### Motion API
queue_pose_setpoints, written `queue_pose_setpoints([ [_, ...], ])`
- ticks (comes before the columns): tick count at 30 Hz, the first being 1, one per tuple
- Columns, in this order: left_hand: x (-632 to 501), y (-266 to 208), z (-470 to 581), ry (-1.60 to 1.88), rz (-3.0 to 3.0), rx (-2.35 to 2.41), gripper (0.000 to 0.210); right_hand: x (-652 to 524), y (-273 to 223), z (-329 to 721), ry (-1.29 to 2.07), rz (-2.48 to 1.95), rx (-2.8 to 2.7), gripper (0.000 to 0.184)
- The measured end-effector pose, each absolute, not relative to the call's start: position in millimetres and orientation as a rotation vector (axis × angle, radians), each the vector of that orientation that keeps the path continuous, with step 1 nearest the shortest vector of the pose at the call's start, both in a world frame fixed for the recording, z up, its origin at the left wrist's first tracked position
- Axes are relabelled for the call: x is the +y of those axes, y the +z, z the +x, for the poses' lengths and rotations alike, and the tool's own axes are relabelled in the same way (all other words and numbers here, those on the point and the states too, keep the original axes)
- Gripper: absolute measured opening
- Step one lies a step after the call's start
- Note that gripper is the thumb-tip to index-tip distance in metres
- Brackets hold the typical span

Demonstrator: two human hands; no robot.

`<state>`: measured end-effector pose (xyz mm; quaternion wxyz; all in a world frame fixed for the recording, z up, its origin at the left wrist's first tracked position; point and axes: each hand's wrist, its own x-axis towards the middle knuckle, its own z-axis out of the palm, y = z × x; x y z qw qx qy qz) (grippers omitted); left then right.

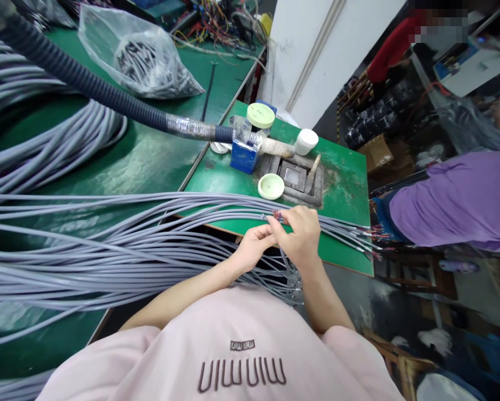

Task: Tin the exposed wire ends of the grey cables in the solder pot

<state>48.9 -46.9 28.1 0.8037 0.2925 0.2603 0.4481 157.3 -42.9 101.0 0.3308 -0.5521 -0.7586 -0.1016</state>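
My right hand (302,234) is closed, thumb and fingers pinching the stripped end of a grey cable, whose thin coloured wires (277,214) poke out by the fingertips. My left hand (255,246) is closed too, its fingertips meeting the right hand just below those wires; what lies between them is too small to make out. Long grey cables (107,273) run in from the left beneath and behind both hands. One group of cable ends (370,236) lies at the green table's right edge, with coloured wires bared. Other ends hang by my right forearm.
A ribbed black hose (120,100) reaches over to a blue block (244,156). Nearby are a grimy square soldering-pot-like fixture (294,177), a pale green lid (271,186) and a white cup (306,141). A bag of grey pieces (139,61) lies behind. A person in purple (454,203) is at right.
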Motion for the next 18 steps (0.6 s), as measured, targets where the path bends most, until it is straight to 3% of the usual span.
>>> queue_pose_setpoints([
  [13, -38, 41, 39, 0.950, 0.443, 0.540, 0.032, -53, 99, 178, 0.099, -1.344, -1.897, 0.013],
  [18, -31, 45, 32, 0.955, 0.379, 0.502, 0.032, -52, 87, 193, 0.112, -1.068, -2.179, 0.034],
])
